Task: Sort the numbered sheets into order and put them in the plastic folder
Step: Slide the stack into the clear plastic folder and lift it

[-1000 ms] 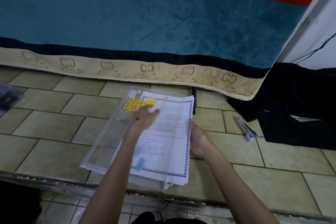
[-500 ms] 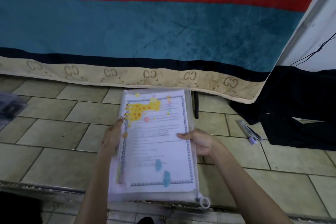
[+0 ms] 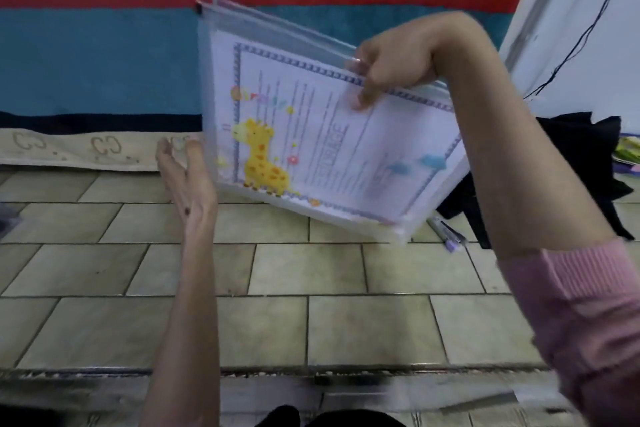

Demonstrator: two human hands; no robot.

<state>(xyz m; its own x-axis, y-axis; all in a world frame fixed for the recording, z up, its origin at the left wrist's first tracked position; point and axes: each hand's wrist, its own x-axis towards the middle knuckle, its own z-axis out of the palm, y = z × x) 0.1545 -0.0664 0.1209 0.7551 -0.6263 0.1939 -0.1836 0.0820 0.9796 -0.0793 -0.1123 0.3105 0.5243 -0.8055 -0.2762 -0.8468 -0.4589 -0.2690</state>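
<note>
Above the tiled floor (image 3: 346,322), the plastic folder (image 3: 311,135) is hanging in the air, tilted, with its zip edge uppermost and far and its lower right corner dipping towards the tiles. The numbered sheets (image 3: 346,156) are sitting inside it, their printed border and text showing through the clear plastic with its yellow giraffe picture. The right hand (image 3: 391,62) is pinching the top edge of the folder, thumb pressing on the front face and fingers curling behind. The left hand (image 3: 188,177) is standing flat and spread, fingers together and pointing up, just beside the folder's left edge; whether it is touching the plastic I cannot tell.

The sheets appear to be already in, so what is left is likely squaring and closing. I cannot tell whether the zip is fully shut. If it is open, tipping the folder further could be letting the sheets slide out or shuffle out of order. The single pinch near one end is also carrying all the weight, so the folder could be swinging or slipping from it.

On the floor to the right, pens (image 3: 448,236) are lying beside a dark cloth (image 3: 571,184). Farther off, a teal and red blanket (image 3: 104,45) is filling the background.
</note>
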